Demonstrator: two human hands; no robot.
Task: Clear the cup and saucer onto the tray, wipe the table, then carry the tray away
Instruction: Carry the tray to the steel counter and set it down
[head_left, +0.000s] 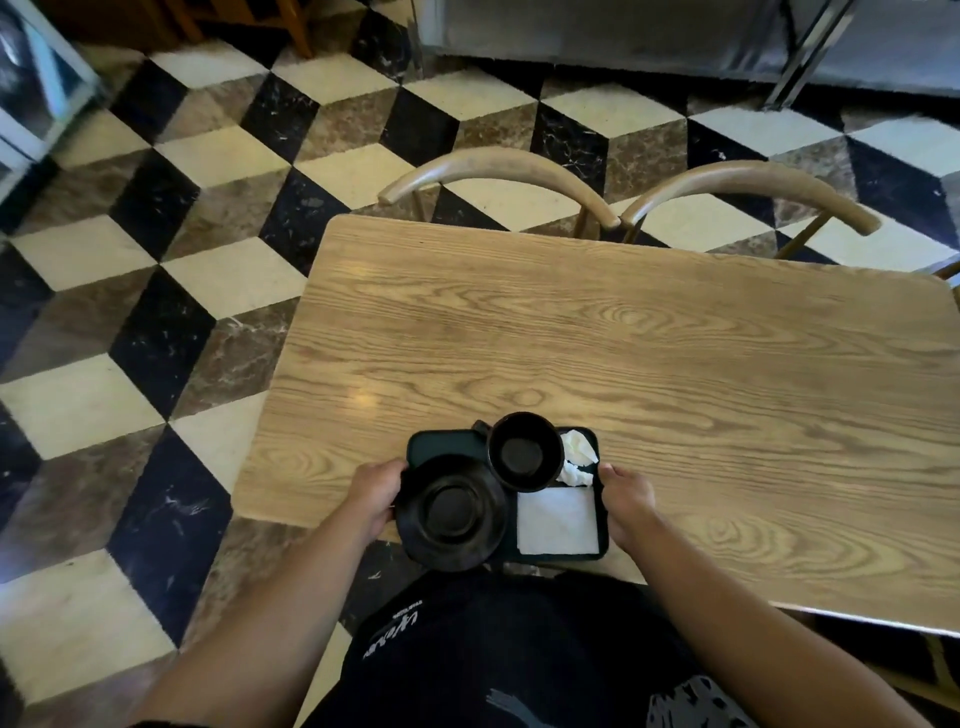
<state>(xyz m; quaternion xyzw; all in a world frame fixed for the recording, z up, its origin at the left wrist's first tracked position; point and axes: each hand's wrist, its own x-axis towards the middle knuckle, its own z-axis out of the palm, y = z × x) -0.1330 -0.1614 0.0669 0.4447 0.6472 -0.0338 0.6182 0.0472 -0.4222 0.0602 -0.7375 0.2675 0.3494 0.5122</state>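
A small dark tray (441, 447) is held over the near edge of the wooden table (649, 364). My left hand (371, 491) grips its left side and my right hand (626, 493) grips its right side. On the tray, a black saucer (451, 512) lies at the front left and overhangs the rim. A black cup (525, 451) stands behind it, empty as far as I can see. A folded white napkin (557, 519) lies flat at the front right. A crumpled white tissue (576, 454) sits beside the cup at the back right.
Two wooden chairs with curved backs (498, 166) (748, 182) stand at the table's far side. The floor (156, 312) is checkered in black, cream and brown tiles. A metal counter (675, 31) runs along the back, and a glass case (36, 88) stands at the far left.
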